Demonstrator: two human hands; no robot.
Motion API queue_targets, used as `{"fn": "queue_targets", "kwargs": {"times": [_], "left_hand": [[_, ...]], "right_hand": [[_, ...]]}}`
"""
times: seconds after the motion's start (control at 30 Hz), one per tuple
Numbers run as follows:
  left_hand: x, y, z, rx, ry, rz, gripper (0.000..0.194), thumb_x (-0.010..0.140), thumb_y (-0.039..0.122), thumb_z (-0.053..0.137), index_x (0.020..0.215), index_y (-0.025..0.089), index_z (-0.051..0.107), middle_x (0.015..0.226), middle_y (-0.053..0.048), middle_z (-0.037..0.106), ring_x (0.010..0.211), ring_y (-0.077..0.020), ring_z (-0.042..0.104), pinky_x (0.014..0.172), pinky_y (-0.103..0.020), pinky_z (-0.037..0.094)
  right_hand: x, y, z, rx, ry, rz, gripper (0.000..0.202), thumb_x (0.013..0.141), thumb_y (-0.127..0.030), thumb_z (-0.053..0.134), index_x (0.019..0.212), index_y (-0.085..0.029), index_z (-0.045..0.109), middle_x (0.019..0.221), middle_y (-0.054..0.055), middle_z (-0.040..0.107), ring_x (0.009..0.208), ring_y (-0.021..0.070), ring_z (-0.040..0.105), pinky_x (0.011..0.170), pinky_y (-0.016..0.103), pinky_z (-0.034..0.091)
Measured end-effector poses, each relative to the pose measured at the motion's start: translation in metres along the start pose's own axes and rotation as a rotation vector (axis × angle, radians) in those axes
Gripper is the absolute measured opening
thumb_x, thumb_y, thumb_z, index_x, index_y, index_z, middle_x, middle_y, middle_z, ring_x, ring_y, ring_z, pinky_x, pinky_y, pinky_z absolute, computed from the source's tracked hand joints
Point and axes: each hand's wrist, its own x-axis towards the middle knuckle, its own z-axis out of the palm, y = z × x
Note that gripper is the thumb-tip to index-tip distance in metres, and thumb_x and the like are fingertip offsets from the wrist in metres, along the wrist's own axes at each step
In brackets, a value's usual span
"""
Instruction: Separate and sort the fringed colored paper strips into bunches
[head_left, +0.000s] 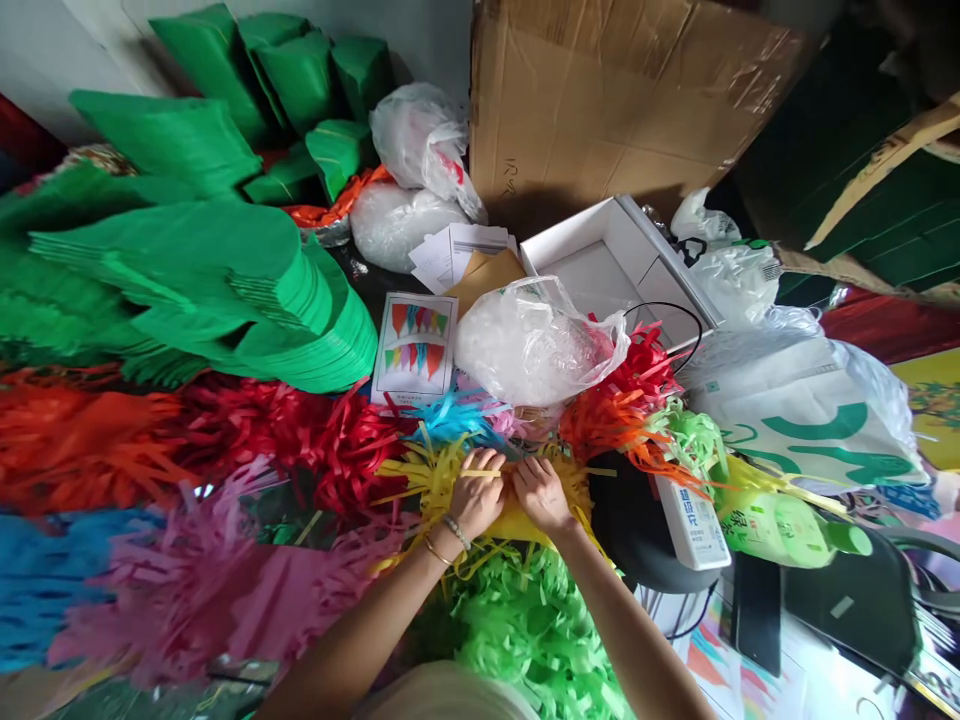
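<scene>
Yellow fringed paper lies in front of me, its cut strips fanning out to both sides. My left hand, with bracelets at the wrist, is closed on its upper edge. Close beside it, my right hand also pinches the yellow paper, fingers curled. The fingertips are partly hidden. Beneath the yellow paper hangs a heap of light green fringed paper. Blue paper strips lie just beyond my hands, and orange and red strips lie to the right.
Stacked green paper fills the left back, above red, orange and pink fringe. Behind stand a printed card, a plastic bag, a white box and a cardboard box. At right are a green bottle and a phone.
</scene>
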Motion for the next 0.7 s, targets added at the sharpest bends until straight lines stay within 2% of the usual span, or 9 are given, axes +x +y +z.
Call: {"fn": "queue_targets", "kwargs": {"times": [0.17,0.27,0.33,0.43,0.57,0.63,0.7], "left_hand": [[0.004,0.009,-0.002,-0.011,0.051,0.070,0.028,0.087,0.004,0.049,0.092,0.021,0.071,0.085,-0.007,0.074,0.092,-0.0222,0.068,0.097,-0.046,0.047],[0.002,0.013,-0.013,-0.026,0.112,0.081,0.031,0.086,0.002,0.050,0.096,0.023,0.071,0.087,-0.004,0.076,0.091,-0.0197,0.070,0.099,-0.044,0.045],[0.000,0.016,-0.027,-0.028,0.169,0.059,0.036,0.084,0.000,0.050,0.099,0.025,0.071,0.090,-0.003,0.077,0.092,-0.0194,0.071,0.100,-0.045,0.044],[-0.005,0.015,-0.055,-0.068,0.323,-0.024,0.035,0.087,0.003,0.052,0.100,0.028,0.072,0.092,0.000,0.078,0.089,-0.0184,0.073,0.104,-0.047,0.041],[-0.019,0.012,-0.103,-0.231,0.590,-0.159,0.021,0.088,0.014,0.059,0.093,0.027,0.074,0.089,0.001,0.079,0.082,-0.0184,0.074,0.110,-0.048,0.038],[-0.030,0.017,-0.134,-0.385,0.712,-0.282,0.014,0.086,0.020,0.062,0.090,0.024,0.075,0.088,0.000,0.079,0.081,-0.0195,0.074,0.104,-0.046,0.046],[-0.045,0.028,-0.173,-0.573,0.814,-0.409,0.011,0.084,0.023,0.065,0.090,0.022,0.075,0.094,-0.001,0.078,0.081,-0.0208,0.075,0.090,-0.041,0.057]], "right_hand": [[-0.007,-0.010,-0.015,-0.023,0.037,0.092,0.017,0.090,-0.012,0.050,0.087,-0.017,0.066,0.086,0.010,0.066,0.086,0.0238,0.056,0.079,0.036,0.040],[-0.014,-0.012,-0.026,-0.003,0.045,0.183,0.011,0.088,-0.020,0.056,0.096,-0.019,0.064,0.091,0.009,0.068,0.089,0.0238,0.059,0.080,0.035,0.042],[-0.020,-0.008,-0.031,0.019,0.033,0.219,0.017,0.086,-0.024,0.062,0.103,-0.020,0.062,0.092,0.007,0.069,0.088,0.0228,0.062,0.081,0.034,0.044],[-0.026,0.000,-0.034,0.043,0.009,0.236,0.026,0.082,-0.024,0.067,0.107,-0.021,0.061,0.095,0.007,0.071,0.091,0.0230,0.064,0.085,0.034,0.045],[-0.029,0.002,-0.034,0.052,-0.013,0.234,0.041,0.074,-0.019,0.070,0.114,-0.021,0.060,0.107,0.009,0.068,0.103,0.0265,0.060,0.090,0.037,0.045],[-0.029,-0.001,-0.035,0.052,-0.023,0.233,0.044,0.070,-0.016,0.070,0.113,-0.020,0.060,0.107,0.010,0.068,0.103,0.0270,0.060,0.088,0.038,0.046],[-0.029,-0.003,-0.038,0.054,-0.031,0.220,0.043,0.068,-0.015,0.069,0.110,-0.020,0.062,0.104,0.008,0.068,0.100,0.0263,0.061,0.087,0.037,0.046]]}}
